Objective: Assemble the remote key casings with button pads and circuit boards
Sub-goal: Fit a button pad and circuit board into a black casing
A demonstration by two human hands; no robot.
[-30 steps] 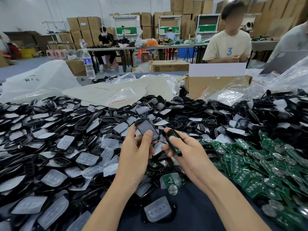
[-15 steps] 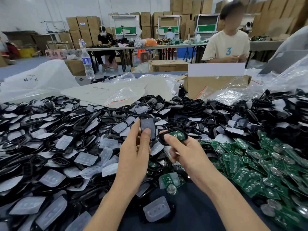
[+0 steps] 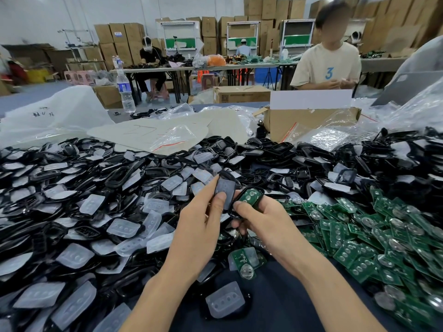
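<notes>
The left side and middle of the table [image 3: 282, 312] are covered by a mixed heap of casings [image 3: 115, 178] and button pads [image 3: 123, 227]. The circuit boards [image 3: 359, 248] are piled along the right edge, down to the near right corner. Behind both heaps, plastic bags [image 3: 167, 137] are spread along the far edge, with a cardboard box [image 3: 309, 121] toward the far right and a water bottle [image 3: 124, 89] toward the far left. Above the middle, a casing with a pad [image 3: 225, 188] is held in the left hand [image 3: 201, 226], just beside a casing with a board [image 3: 249, 196] held in the right hand [image 3: 268, 224]. Toward the near edge, a loose board [image 3: 244, 259] lies behind a loose pad [image 3: 224, 300].
</notes>
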